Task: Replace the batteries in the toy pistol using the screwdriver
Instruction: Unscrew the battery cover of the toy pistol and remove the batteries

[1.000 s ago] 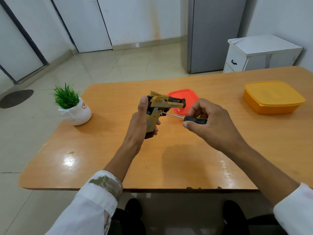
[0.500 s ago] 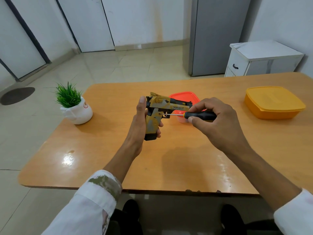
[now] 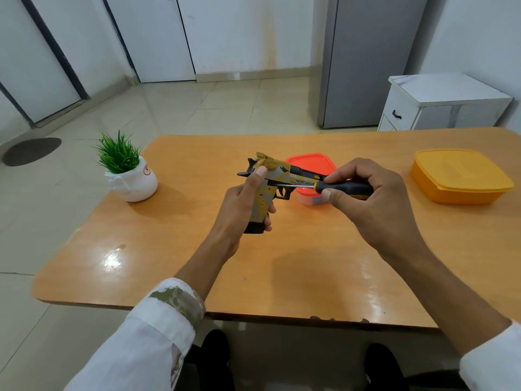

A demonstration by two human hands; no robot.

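The yellow, grey and black toy pistol [image 3: 270, 180] is held upright above the middle of the wooden table [image 3: 310, 263], barrel pointing right. My left hand [image 3: 239, 213] is shut around its grip, thumb up along the back. My right hand [image 3: 372, 204] is shut on the black-handled screwdriver [image 3: 342, 188], which lies level. Its thin metal shaft points left and its tip rests on the pistol's side just above the trigger.
A small red-lidded container [image 3: 311, 165] sits right behind the pistol. An orange lidded box [image 3: 459, 174] stands at the right of the table. A potted green plant in a white pot [image 3: 127, 170] is near the left corner. A white cabinet [image 3: 439, 103] stands beyond the table.
The pistol has turned from tilted to upright with the barrel level. My right hand has raised the screwdriver from a slant to level, its tip staying on the pistol's side.
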